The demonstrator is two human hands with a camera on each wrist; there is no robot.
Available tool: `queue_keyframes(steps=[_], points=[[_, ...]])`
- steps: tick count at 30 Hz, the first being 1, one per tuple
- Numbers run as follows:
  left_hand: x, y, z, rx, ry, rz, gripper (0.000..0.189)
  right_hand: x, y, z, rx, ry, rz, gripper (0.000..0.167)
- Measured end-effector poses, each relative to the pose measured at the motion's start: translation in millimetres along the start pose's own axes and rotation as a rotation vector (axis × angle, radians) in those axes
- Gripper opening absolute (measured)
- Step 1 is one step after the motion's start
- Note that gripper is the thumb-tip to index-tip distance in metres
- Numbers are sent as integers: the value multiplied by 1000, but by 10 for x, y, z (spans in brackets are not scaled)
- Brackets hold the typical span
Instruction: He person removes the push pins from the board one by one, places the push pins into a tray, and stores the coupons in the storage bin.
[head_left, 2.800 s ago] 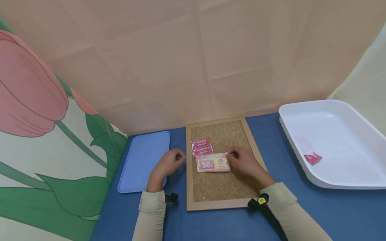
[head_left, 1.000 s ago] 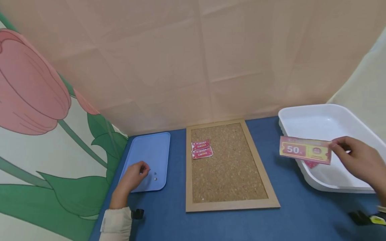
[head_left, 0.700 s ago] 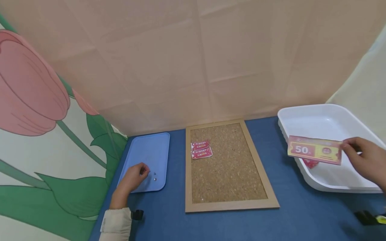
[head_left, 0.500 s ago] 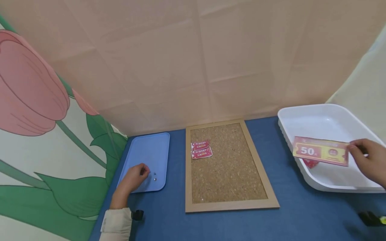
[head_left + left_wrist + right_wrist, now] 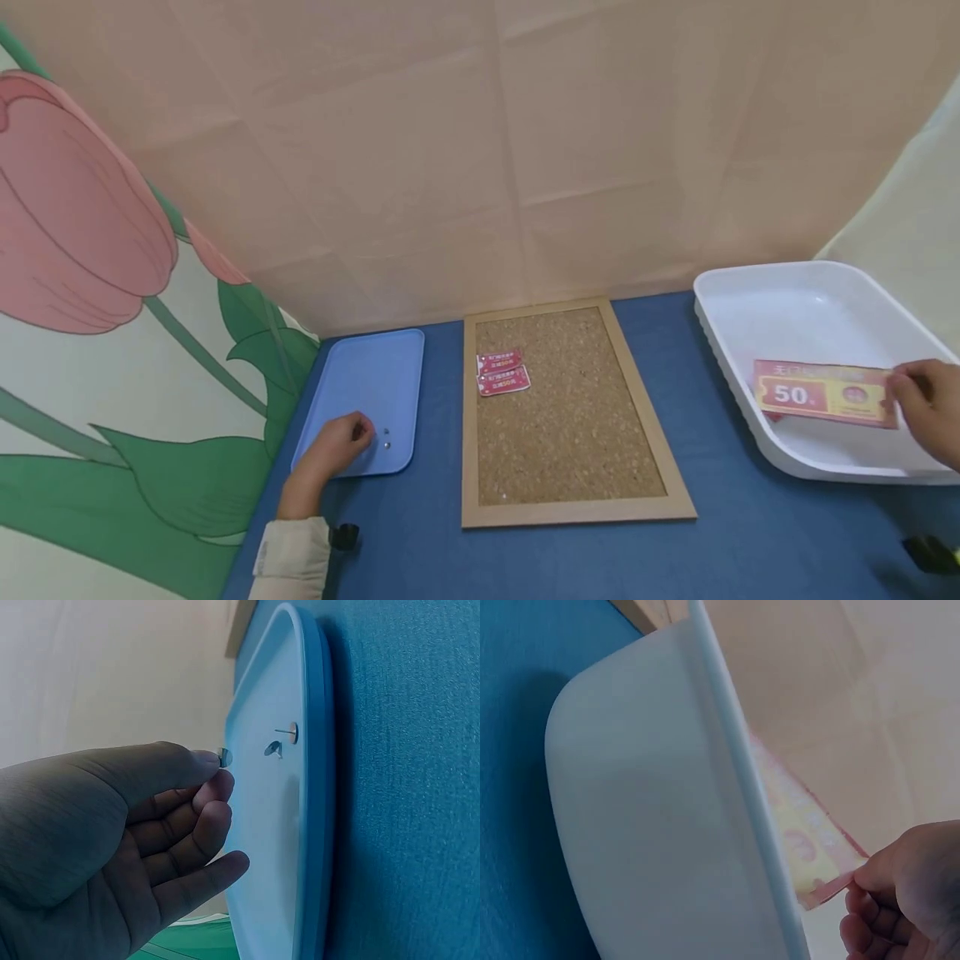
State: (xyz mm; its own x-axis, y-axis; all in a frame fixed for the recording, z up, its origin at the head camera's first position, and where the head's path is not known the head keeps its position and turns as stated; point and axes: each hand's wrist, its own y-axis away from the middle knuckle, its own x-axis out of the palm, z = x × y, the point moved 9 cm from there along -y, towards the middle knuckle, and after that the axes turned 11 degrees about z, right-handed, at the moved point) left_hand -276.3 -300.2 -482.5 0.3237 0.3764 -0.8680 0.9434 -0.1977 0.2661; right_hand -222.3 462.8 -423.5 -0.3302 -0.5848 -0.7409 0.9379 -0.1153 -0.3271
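My left hand [image 5: 333, 446] is over the front part of the blue tray [image 5: 375, 367]. In the left wrist view its thumb and forefinger pinch a metal thumbtack [image 5: 226, 757]. Two more thumbtacks lie on the tray: one thumbtack [image 5: 292, 733] with its point sticking out sideways in this view, another thumbtack [image 5: 273, 749] beside it. My right hand [image 5: 930, 408] holds a pink and yellow 50 coupon [image 5: 825, 393] by its right end, over the white basin [image 5: 795, 292]. In the right wrist view, the basin's wall hides part of the coupon [image 5: 802, 825].
A wood-framed corkboard [image 5: 570, 442] lies mid-table, with two small red coupons [image 5: 502, 381] at its upper left. A scrap of red paper [image 5: 774, 416] shows beneath the held coupon's lower left edge. A beige cloth wall [image 5: 420, 167] stands behind.
The right hand took the large coupon off the corkboard, carried it right and lowered it over the basin. The left hand moved from the board's side to the blue tray, where it now stays.
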Motion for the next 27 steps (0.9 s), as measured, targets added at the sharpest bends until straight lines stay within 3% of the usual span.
queue_keyframes(steps=[7, 18, 27], points=[[31, 2, -8, 13, 8, -1, 4, 33, 22, -130, 35, 28, 6, 15], [51, 5, -17, 1, 30, 3, 7, 69, 74, -79, 11, 86, -12, 12], [0, 27, -62, 11, 27, -24, 6, -9, 49, -59, -20, 0, -91, 7]])
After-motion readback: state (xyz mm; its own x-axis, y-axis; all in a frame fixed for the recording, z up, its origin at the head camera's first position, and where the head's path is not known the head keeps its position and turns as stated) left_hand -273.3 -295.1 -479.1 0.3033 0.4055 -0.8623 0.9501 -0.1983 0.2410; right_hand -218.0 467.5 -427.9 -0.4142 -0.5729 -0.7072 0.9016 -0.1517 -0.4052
